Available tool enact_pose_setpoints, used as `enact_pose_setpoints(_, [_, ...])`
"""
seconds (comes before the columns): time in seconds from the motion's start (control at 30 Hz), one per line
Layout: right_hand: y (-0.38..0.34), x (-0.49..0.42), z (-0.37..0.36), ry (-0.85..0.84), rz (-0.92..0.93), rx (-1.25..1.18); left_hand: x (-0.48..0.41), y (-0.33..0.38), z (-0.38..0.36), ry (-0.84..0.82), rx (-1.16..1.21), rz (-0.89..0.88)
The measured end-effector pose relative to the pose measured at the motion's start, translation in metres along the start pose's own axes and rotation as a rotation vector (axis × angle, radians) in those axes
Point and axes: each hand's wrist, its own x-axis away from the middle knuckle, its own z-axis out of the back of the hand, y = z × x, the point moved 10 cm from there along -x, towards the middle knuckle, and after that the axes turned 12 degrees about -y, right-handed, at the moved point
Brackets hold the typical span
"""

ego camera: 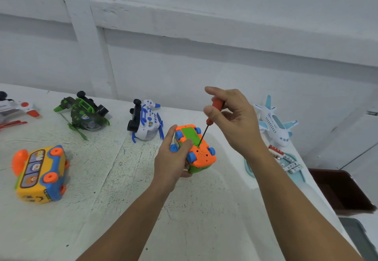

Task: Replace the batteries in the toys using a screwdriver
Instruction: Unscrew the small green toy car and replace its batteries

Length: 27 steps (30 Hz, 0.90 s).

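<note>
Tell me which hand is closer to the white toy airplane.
Right. The right hand, pinching the screwdriver, hovers close beside the white airplane. The left hand, gripping the orange toy car, is farther off, beyond the right hand.

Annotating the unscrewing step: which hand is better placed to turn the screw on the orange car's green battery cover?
Right. The right hand pinches the screwdriver by its handle, tip at the edge of the green cover on the upturned orange car. The left hand grips the car, steadying it.
</note>
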Motion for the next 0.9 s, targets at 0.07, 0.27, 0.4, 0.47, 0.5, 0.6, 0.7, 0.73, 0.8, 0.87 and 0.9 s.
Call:
enact_pose_setpoints(0.07, [0.003,0.001,-0.003,-0.04,-0.027,-0.097,0.0,0.0,0.002,0.005,0.004,-0.007])
enact_pose_setpoints(0.27, [0.006,0.0,0.002,-0.042,-0.074,-0.067,-0.001,0.003,0.005,0.014,-0.02,-0.025])
enact_pose_setpoints(0.4, [0.004,0.0,0.001,-0.009,-0.04,0.026,-0.002,0.001,0.005,0.021,-0.035,-0.021])
enact_pose_setpoints(0.47, [0.003,0.0,-0.006,-0.056,-0.043,-0.015,-0.003,-0.002,0.006,0.019,-0.038,-0.025])
enact_pose_setpoints(0.5, [0.005,0.0,-0.008,-0.082,-0.052,-0.068,-0.003,-0.002,0.006,0.019,-0.045,-0.026])
enact_pose_setpoints(0.6, [0.012,0.001,-0.009,-0.122,-0.111,-0.219,-0.004,-0.002,0.008,0.02,-0.055,-0.035])
enact_pose_setpoints(0.7, [0.014,0.001,-0.005,-0.109,-0.129,-0.152,-0.005,-0.002,0.007,0.001,-0.039,-0.032])
enact_pose_setpoints(0.73, [0.015,0.0,-0.003,-0.102,-0.135,-0.115,-0.005,-0.003,0.006,-0.003,-0.035,-0.027])
enact_pose_setpoints(0.8, [0.017,0.001,0.0,-0.078,-0.153,-0.09,-0.006,-0.006,0.007,-0.006,-0.006,-0.016])
enact_pose_setpoints(0.87, [0.024,0.004,0.006,-0.038,-0.177,-0.139,-0.007,-0.008,0.01,-0.005,0.019,-0.015])
enact_pose_setpoints(0.9, [0.029,0.007,0.01,-0.019,-0.195,-0.17,-0.007,-0.009,0.013,-0.002,0.022,-0.02])
